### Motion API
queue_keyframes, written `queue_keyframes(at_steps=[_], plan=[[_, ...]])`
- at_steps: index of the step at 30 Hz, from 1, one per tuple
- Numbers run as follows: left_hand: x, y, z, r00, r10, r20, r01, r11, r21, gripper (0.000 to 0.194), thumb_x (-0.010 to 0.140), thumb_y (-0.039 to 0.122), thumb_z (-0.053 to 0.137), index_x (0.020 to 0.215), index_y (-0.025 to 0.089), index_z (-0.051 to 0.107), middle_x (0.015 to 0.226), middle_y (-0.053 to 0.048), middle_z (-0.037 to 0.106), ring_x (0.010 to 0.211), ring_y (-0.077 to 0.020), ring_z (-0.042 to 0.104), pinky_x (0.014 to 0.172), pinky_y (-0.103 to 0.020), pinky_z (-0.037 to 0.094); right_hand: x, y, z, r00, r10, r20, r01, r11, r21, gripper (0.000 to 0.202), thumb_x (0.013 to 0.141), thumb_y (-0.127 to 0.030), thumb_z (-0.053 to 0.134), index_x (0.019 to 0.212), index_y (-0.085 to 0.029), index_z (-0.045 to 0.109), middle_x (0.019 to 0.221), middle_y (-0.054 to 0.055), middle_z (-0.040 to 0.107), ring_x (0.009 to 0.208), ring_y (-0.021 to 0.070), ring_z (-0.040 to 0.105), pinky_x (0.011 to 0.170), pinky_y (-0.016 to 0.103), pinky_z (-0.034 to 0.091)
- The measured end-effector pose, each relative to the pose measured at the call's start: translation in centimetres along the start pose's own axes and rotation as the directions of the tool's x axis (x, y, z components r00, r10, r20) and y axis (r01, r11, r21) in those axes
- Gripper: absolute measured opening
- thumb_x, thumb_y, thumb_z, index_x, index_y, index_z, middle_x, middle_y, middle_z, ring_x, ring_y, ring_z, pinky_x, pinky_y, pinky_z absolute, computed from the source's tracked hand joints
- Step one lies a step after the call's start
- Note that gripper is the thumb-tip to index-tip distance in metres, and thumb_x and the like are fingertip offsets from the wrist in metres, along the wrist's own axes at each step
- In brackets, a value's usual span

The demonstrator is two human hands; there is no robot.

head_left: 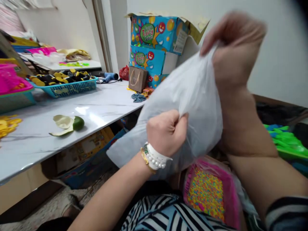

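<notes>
Above the lap, both hands' fingers pinch the translucent white plastic bag [190, 96]: left hand [166, 132] at six o'clock, right hand [231, 48] at one. A slip could drop it onto the pink tray of coloured beads [207, 189].

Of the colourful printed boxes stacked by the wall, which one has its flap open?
The top box: its brown lid flap stands raised at the upper right. The middle box below it is closed, and the lowest one is mostly hidden.
</notes>
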State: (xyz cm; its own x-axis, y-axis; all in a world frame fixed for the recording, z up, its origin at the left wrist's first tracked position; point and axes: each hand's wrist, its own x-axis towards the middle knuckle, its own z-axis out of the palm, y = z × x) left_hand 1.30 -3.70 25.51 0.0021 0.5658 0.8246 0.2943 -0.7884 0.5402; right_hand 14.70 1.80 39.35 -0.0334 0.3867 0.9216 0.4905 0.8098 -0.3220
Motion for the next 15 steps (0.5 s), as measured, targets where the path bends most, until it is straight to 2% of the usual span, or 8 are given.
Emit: queue_keyframes(at_steps=[2, 4, 6, 8, 11, 13, 15], plan=[[-1.6, -2.2, 2.2, 0.986, -0.082, 0.144, 0.080, 0.997, 0.022, 0.045, 0.090, 0.034, 0.057, 0.054, 0.019, 0.036, 0.050, 0.005, 0.036, 0.047, -0.0083, 0.036, 0.050, -0.026, 0.025, -2.4, 3.5, -0.8, 0.998, 0.028, 0.050, -0.020, 0.988, -0.153, 0.031, 0.072, -0.001, 0.035, 0.058, -0.010, 0.062, 0.059, -0.007, 0.057, 0.064, -0.0019, 0.048, 0.064, 0.021, 0.033], [-3.8, -4.8, 4.0, 0.927, -0.170, 0.334, 0.151, 0.985, 0.084, 0.040, 0.090, 0.039, 0.057, 0.059, 0.019, 0.041, 0.054, 0.003, 0.044, 0.052, -0.0105, 0.042, 0.053, -0.027, 0.030, -5.6, 7.8, -1.4, 0.986, 0.167, 0.023, -0.158, 0.962, -0.222, 0.031, 0.069, 0.003, 0.036, 0.057, -0.009, 0.062, 0.057, -0.005, 0.057, 0.061, 0.0002, 0.048, 0.061, 0.022, 0.032], [-6.3, -7.5, 5.6, 0.826, -0.258, 0.502, 0.197, 0.965, 0.172, 0.031, 0.087, 0.042, 0.060, 0.068, 0.020, 0.049, 0.067, 0.000, 0.057, 0.063, -0.0142, 0.053, 0.059, -0.028, 0.037, -9.1, 12.1, -2.0, 0.942, 0.334, -0.040, -0.333, 0.909, -0.249, 0.032, 0.064, 0.005, 0.036, 0.056, -0.011, 0.063, 0.056, -0.004, 0.055, 0.060, 0.0033, 0.047, 0.060, 0.023, 0.033], [-8.6, -10.2, 7.4, 0.699, -0.357, 0.620, 0.225, 0.932, 0.283, 0.028, 0.082, 0.046, 0.064, 0.079, 0.020, 0.055, 0.082, -0.004, 0.064, 0.079, -0.0190, 0.060, 0.069, -0.029, 0.043, -12.4, 15.7, -2.4, 0.902, 0.428, -0.047, -0.426, 0.871, -0.246, 0.032, 0.058, 0.006, 0.037, 0.053, -0.013, 0.063, 0.054, -0.004, 0.054, 0.058, 0.0060, 0.047, 0.061, 0.024, 0.033], [-11.2, -14.2, 10.3, 0.531, -0.481, 0.697, 0.251, 0.875, 0.413, 0.035, 0.079, 0.053, 0.064, 0.084, 0.019, 0.060, 0.089, -0.009, 0.068, 0.089, -0.0250, 0.063, 0.078, -0.033, 0.046, -16.6, 19.4, -1.8, 0.834, 0.550, 0.042, -0.530, 0.820, -0.216, 0.031, 0.049, 0.003, 0.038, 0.048, -0.017, 0.061, 0.054, -0.005, 0.053, 0.059, 0.0091, 0.047, 0.062, 0.025, 0.035], [-12.5, -17.0, 11.8, 0.468, -0.527, 0.710, 0.259, 0.849, 0.460, 0.037, 0.078, 0.054, 0.063, 0.082, 0.018, 0.061, 0.087, -0.011, 0.069, 0.090, -0.0280, 0.064, 0.078, -0.035, 0.047, -18.7, 20.8, -0.1, 0.765, 0.636, 0.100, -0.613, 0.767, -0.188, 0.029, 0.046, -0.001, 0.037, 0.046, -0.018, 0.060, 0.055, -0.004, 0.053, 0.061, 0.0107, 0.048, 0.065, 0.026, 0.036], [-13.4, -19.9, 12.1, 0.412, -0.570, 0.711, 0.264, 0.822, 0.505, 0.037, 0.078, 0.054, 0.062, 0.081, 0.017, 0.062, 0.086, -0.012, 0.070, 0.091, -0.0295, 0.065, 0.078, -0.036, 0.047, -20.4, 21.6, 2.5, 0.682, 0.718, 0.136, -0.702, 0.696, -0.154, 0.025, 0.044, -0.005, 0.038, 0.045, -0.018, 0.059, 0.055, -0.004, 0.053, 0.062, 0.0116, 0.049, 0.066, 0.026, 0.036]])
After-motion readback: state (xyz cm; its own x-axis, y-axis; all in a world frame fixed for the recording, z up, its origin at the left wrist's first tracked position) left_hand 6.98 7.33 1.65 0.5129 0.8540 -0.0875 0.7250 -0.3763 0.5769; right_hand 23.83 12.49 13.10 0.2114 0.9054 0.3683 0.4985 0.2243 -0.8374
